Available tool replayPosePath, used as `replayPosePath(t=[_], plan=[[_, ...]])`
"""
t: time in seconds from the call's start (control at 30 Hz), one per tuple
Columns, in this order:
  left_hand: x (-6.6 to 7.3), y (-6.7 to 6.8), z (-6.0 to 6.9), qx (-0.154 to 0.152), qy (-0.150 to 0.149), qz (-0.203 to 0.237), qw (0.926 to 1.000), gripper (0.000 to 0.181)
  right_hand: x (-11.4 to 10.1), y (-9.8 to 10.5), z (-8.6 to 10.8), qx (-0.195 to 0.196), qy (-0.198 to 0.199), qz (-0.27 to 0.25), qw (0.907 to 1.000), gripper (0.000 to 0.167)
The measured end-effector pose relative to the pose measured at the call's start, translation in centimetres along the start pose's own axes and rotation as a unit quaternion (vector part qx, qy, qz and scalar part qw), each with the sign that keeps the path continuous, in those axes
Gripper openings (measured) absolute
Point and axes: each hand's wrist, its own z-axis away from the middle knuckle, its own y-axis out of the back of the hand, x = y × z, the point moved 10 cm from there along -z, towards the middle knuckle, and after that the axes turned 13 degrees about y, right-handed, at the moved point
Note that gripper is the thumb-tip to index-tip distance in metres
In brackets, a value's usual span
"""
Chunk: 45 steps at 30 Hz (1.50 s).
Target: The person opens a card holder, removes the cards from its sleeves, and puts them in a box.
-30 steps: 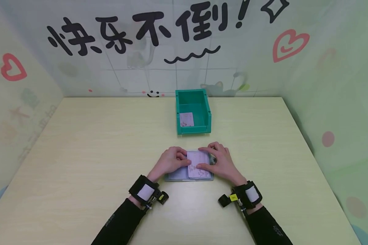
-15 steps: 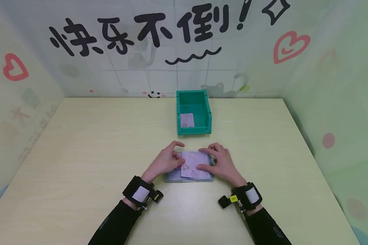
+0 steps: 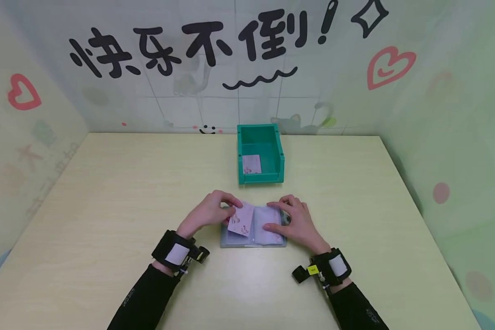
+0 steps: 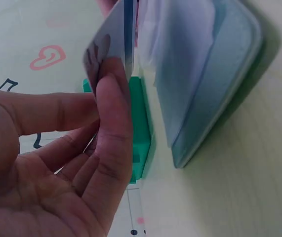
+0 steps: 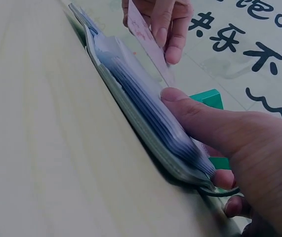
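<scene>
The left hand [image 3: 209, 211] pinched a thin, rectangular, pink-patterned card [image 3: 241, 221], while the right hand [image 3: 299, 222] gripped an open, pale-blue, plastic-sleeved booklet [image 3: 264, 231] by its right side.

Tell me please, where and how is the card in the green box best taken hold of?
Probably pinch the card by its right edge, coming from above and to the right: the green box is open on top, and bare floor lies on that side. The card's left and near edges sit close to the walls, leaving little room there.
</scene>
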Motion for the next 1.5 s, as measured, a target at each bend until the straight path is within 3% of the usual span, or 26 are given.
replayPosePath(t=[0.1, 0.3, 0.53, 0.63, 0.77, 0.9, 1.0, 1.17, 1.23, 1.5], plan=[[0.7, 1.3, -0.1, 0.022, -0.01, 0.002, 0.9997, 0.022, -0.1, 0.0, 0.0, 0.0, -0.004, -0.001, 1.0, 0.056], [3.2, 3.5, -0.7, 0.098, -0.051, 0.02, 0.9937, 0.024, -0.2, 0.1, 0.0, 0.0, -0.005, 0.001, 1.0, 0.056], [7.3, 5.6, -2.1, 0.195, -0.12, 0.015, 0.9732, 0.035, -0.1, 0.1, 0.1, -0.002, -0.004, -0.004, 1.0, 0.056], [8.9, 6.2, -2.8, 0.222, -0.139, 0.006, 0.965, 0.047, 0.0, 0.1, 0.1, -0.002, -0.005, -0.003, 1.0, 0.055], [10.3, 6.6, -4.1, 0.237, -0.141, -0.021, 0.9611, 0.052, 0.0, 0.2, 0.0, 0.0, -0.005, -0.003, 1.0, 0.055], [10.8, 6.6, -5.5, 0.253, -0.122, -0.078, 0.9564, 0.049, 0.0, 0.2, 0.0, 0.002, -0.002, -0.006, 1.0, 0.055], [11.0, 6.4, -6.2, 0.279, -0.117, -0.147, 0.9416, 0.046, 0.0, 0.1, 0.0, 0.003, 0.0, -0.006, 1.0, 0.055], [11.0, 5.8, -7.4, 0.312, -0.107, -0.279, 0.9018, 0.042, -0.1, 0.1, 0.1, 0.005, 0.003, -0.004, 1.0, 0.055], [10.8, 5.5, -7.9, 0.312, -0.099, -0.308, 0.8932, 0.04, -0.1, 0.0, 0.1, 0.006, 0.003, -0.003, 1.0, 0.055], [10.4, 4.7, -9.1, 0.314, -0.08, -0.358, 0.8756, 0.022, -0.2, 0.1, 0.0, 0.004, 0.008, -0.001, 1.0, 0.055]])
